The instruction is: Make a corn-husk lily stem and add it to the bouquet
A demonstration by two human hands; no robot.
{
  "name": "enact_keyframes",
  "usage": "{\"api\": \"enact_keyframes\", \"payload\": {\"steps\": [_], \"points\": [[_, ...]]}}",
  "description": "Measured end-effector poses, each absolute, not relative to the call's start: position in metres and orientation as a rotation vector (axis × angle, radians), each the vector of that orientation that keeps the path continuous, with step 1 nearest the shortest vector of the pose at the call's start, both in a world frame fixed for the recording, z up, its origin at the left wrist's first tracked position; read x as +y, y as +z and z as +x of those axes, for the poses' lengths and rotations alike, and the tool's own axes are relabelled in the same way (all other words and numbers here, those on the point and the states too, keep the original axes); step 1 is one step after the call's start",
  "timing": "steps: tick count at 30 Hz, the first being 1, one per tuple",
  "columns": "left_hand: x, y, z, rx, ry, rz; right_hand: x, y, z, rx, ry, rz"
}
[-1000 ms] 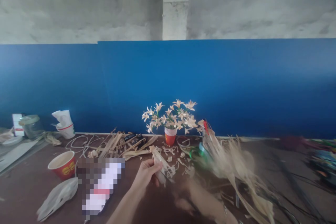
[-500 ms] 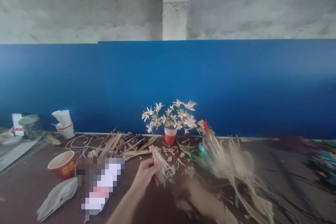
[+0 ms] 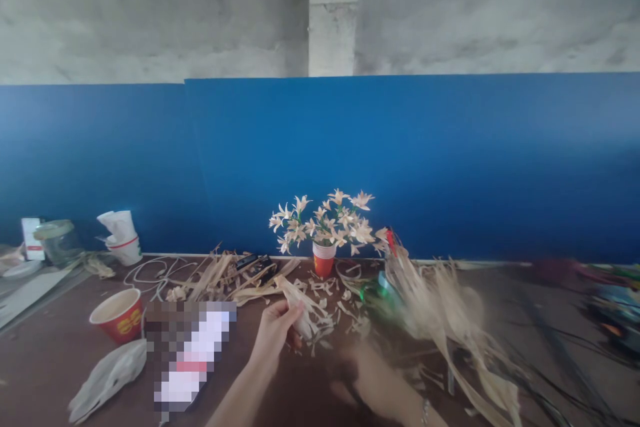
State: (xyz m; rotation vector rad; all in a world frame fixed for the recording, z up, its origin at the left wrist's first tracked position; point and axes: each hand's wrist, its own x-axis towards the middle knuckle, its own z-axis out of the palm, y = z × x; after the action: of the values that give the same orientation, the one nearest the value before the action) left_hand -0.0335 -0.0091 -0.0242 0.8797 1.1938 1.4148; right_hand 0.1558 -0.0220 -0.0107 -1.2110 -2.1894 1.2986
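Note:
Pinched between the thumb and fingers of my left hand (image 3: 276, 328) is a pale dried husk (image 3: 303, 310), whose far end spreads into narrow strips. My right hand (image 3: 361, 368) is low over the table, to the right of the husk and apart from it. Motion smears its fingers, so whether it holds anything is unclear. Small husk scraps (image 3: 357, 319) lie just beyond both hands. Behind them, pale flowers that look made of husk (image 3: 345, 219) stand in an orange-red paper cup (image 3: 323, 265).
Long husk fibres (image 3: 445, 310) sprawl to the right. More husk strips (image 3: 213, 277) lie at back left. A red paper bowl (image 3: 117, 317), a crumpled whitish husk or bag (image 3: 110, 373) and a pixelated object (image 3: 195, 353) are on the left. A blue partition (image 3: 320, 140) backs the table.
My left hand has shifted slightly left with the husk still pinched in it. My right hand has moved a little and remains blurred.

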Motion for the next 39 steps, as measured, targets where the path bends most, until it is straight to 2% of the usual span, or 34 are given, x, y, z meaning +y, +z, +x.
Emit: {"api": "enact_keyframes", "payload": {"steps": [9,18,30,39], "points": [[-0.01,-0.025,-0.033,1.227,1.385,0.964,-0.019,-0.008,0.156,-2.309,1.168,-1.11],[-0.008,-0.029,-0.033,1.216,1.393,0.961,-0.019,-0.013,0.156,-2.276,1.179,-1.157],[-0.017,-0.018,-0.019,1.235,1.639,0.75,-0.019,-0.019,0.152,-2.21,1.113,-1.159],[-0.018,-0.021,-0.016,1.245,1.666,0.772,-0.023,-0.015,0.149,-2.168,1.105,-1.175]]}}
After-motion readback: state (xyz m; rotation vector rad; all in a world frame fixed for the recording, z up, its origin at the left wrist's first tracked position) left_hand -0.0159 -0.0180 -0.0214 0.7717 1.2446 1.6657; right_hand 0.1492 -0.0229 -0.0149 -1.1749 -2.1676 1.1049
